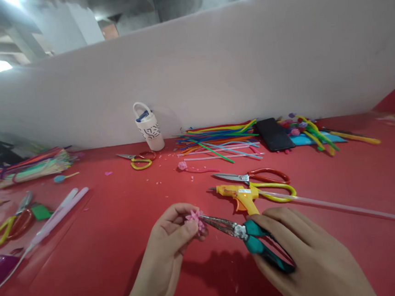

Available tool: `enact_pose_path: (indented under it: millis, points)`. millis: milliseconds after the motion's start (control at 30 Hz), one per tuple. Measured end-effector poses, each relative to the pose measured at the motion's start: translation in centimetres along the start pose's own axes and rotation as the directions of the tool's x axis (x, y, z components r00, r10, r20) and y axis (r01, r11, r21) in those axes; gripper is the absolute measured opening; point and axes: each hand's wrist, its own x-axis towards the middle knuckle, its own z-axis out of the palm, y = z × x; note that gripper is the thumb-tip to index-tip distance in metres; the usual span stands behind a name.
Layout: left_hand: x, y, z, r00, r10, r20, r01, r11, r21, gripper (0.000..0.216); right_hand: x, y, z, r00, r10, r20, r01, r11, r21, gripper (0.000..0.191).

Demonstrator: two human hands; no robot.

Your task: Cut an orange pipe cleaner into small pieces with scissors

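Between the thumb and fingers of my left hand (pixel 169 245) is a small pink flower (pixel 196 219) with pointed petals. My right hand (pixel 305 251) is closed round the green and black handles of long-nose pliers (pixel 241 231). The pliers point left, and their worn jaw tips meet the flower's right side; whether they grip a petal I cannot make out. Just beyond my right hand lies a yellow glue gun (pixel 238 195) with a long clear glue stick (pixel 341 206) behind it. Red and yellow handled scissors (pixel 248 176) lie against the gun.
Pipe cleaners (pixel 217 139) are heaped by the white partition (pixel 211 73). A white tumbler (pixel 149 129) stands left of them, near second scissors (pixel 139 160). A black phone (pixel 274 134) lies right. More scissors (pixel 15 219) and pink-white sticks (pixel 60 213) occupy the left of the red table (pixel 114 229).
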Motion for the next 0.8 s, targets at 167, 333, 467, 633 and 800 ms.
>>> enact_pose_path:
  millis: [167, 333, 467, 633, 800]
  points:
    - [0.09, -0.04, -0.10, 1.000, -0.005, -0.002, 0.005, 1.000, 0.007, 0.013, 0.12, -0.20, -0.03, 0.999, -0.032, -0.021, 0.032, 0.999, -0.004, 0.016]
    - [0.20, -0.02, -0.10, 1.000, -0.011, -0.007, 0.011, 1.000, 0.009, 0.014, 0.16, -0.22, -0.14, 0.999, -0.031, -0.016, 0.031, 1.000, 0.001, 0.017]
    - [0.18, 0.11, 0.03, 1.000, -0.016, -0.015, 0.016, 1.000, 0.008, 0.014, 0.06, -0.16, -0.29, 0.999, -0.043, -0.023, 0.043, 0.999, 0.014, 0.015]
    - [0.13, 0.13, 0.00, 1.000, -0.011, -0.004, 0.011, 1.000, 0.009, 0.014, -0.02, -0.13, -0.30, 0.997, -0.072, -0.024, 0.072, 0.997, -0.021, 0.018]
    - [-0.04, 0.08, 0.03, 1.000, -0.025, -0.001, 0.025, 1.000, -0.009, 0.012, 0.05, 0.01, -0.26, 0.993, -0.116, -0.019, 0.114, 0.989, -0.096, 0.021]
